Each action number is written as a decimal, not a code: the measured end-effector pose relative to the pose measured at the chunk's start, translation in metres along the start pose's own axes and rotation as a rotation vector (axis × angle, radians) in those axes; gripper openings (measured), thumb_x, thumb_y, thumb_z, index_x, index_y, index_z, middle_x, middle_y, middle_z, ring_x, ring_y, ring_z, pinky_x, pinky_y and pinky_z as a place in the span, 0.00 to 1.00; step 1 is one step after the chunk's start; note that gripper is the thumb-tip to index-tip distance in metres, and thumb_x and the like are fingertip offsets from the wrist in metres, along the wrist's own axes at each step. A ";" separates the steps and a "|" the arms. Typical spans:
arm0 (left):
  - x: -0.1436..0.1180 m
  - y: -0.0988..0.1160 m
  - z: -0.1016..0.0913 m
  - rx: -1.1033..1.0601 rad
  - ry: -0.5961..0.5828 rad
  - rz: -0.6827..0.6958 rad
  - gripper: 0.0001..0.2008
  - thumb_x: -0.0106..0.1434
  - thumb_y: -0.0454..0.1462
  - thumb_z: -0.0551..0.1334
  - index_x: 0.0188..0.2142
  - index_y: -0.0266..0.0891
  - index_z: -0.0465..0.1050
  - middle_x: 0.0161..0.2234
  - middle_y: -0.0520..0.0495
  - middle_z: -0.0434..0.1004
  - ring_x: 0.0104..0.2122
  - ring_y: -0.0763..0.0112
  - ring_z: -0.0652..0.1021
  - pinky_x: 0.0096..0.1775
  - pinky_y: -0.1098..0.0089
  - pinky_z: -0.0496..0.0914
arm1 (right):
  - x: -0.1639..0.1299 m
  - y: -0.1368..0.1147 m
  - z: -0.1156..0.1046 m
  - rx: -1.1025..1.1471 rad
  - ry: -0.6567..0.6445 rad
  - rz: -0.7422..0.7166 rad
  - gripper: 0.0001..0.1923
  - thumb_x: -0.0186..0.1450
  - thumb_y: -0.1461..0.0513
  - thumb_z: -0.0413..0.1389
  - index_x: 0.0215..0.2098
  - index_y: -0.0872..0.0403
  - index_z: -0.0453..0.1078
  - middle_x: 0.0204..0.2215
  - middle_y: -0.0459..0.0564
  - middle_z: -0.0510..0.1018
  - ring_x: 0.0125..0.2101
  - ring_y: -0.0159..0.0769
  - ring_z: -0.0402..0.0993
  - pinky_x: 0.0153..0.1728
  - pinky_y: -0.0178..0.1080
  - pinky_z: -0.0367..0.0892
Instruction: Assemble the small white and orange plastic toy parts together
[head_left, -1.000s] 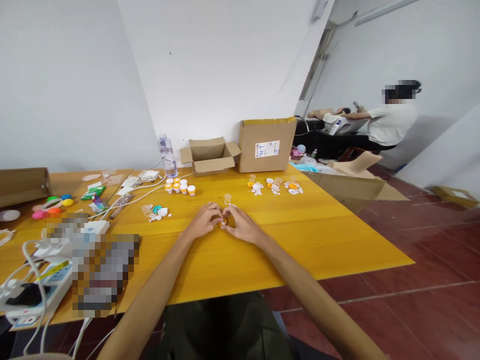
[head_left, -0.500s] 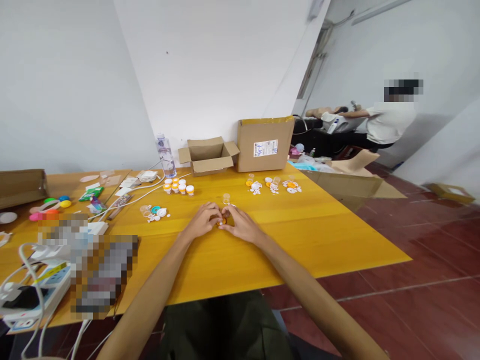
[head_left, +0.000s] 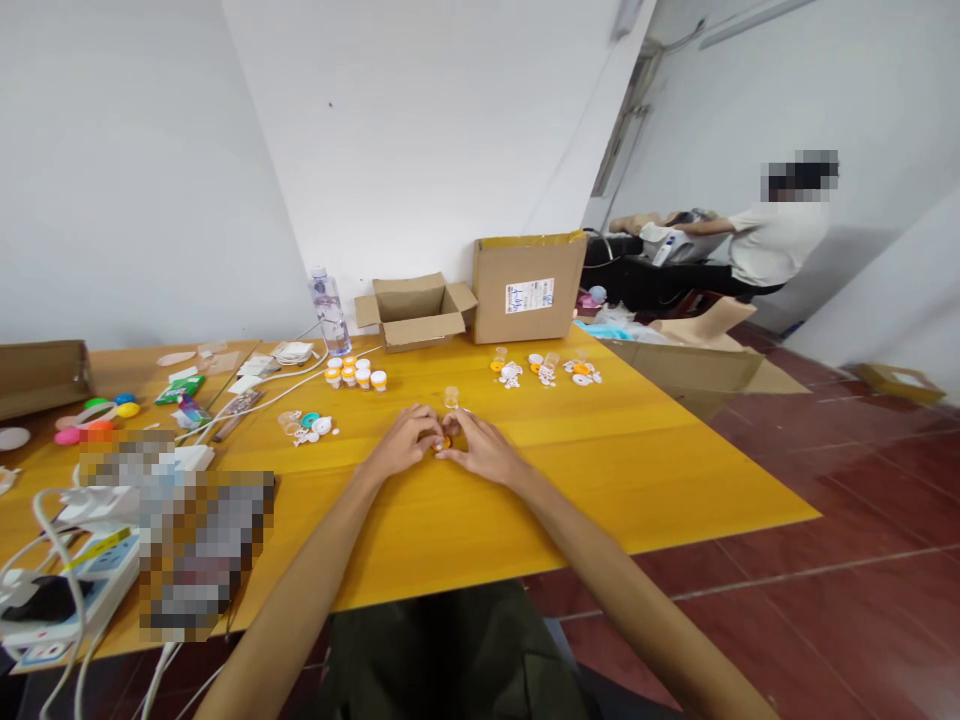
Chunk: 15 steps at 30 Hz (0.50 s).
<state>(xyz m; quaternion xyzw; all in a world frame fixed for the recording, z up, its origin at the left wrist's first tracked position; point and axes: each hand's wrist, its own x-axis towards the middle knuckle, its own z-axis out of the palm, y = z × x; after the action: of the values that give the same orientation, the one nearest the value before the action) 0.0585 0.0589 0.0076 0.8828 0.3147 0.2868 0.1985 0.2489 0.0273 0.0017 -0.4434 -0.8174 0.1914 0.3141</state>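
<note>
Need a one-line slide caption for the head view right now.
Left hand and right hand meet over a small orange part on the yellow table.

Bright even daylight, wide-angle edge distortion.

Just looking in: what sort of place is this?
Probably a small workroom for hand assembly: a yellow table strewn with small plastic parts, cardboard boxes against the wall, another person working behind.

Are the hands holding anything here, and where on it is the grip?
Both the left hand and right hand pinch a small orange part between their fingertips, one from each side; the exact contact points cannot be told.
</note>
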 end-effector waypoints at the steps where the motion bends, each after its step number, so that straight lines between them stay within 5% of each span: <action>1: 0.000 0.000 0.000 -0.002 0.000 -0.001 0.08 0.64 0.33 0.59 0.28 0.41 0.74 0.34 0.48 0.73 0.39 0.65 0.72 0.47 0.62 0.65 | 0.000 0.000 0.000 0.009 -0.001 0.002 0.15 0.59 0.60 0.62 0.42 0.50 0.64 0.40 0.48 0.75 0.40 0.39 0.74 0.42 0.40 0.68; 15: 0.000 -0.003 0.001 -0.029 -0.001 0.019 0.08 0.64 0.33 0.59 0.29 0.40 0.75 0.34 0.47 0.73 0.40 0.65 0.71 0.47 0.62 0.65 | -0.001 -0.002 -0.003 -0.006 -0.014 0.026 0.16 0.60 0.60 0.63 0.44 0.50 0.65 0.41 0.50 0.76 0.42 0.39 0.74 0.44 0.41 0.68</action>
<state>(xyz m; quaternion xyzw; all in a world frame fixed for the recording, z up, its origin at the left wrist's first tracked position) 0.0577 0.0604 0.0054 0.8828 0.3021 0.2930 0.2088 0.2497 0.0258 0.0046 -0.4537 -0.8142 0.1961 0.3045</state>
